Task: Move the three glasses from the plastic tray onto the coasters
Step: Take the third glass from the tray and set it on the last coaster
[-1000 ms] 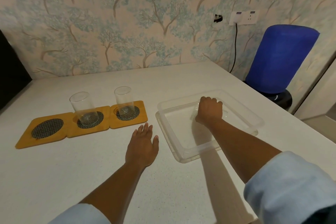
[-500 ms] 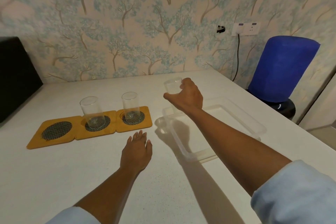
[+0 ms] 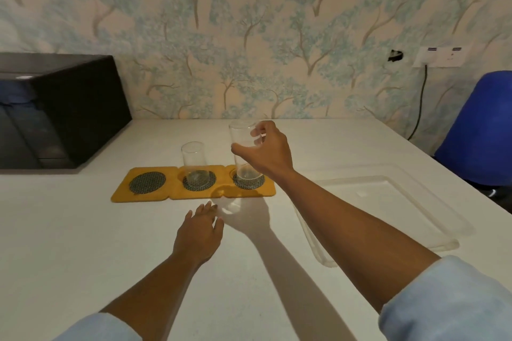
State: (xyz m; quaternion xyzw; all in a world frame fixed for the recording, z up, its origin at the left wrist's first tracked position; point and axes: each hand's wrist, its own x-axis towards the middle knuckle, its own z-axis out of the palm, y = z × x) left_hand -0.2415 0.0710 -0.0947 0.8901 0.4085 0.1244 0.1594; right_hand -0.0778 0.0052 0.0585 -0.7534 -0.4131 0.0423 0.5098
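Since the earlier frame, your right hand [image 3: 263, 151], clamped on the third glass [image 3: 243, 135], is crossing toward the empty coaster [image 3: 146, 182]; left hand [image 3: 198, 232] is resting flat, fingers apart. Clear the standing glasses.

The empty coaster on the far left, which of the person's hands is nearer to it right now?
Left. The left hand lies flat on the table, in front of and to the right of the empty coaster. The right hand holds a glass over the rightmost coaster, farther away.
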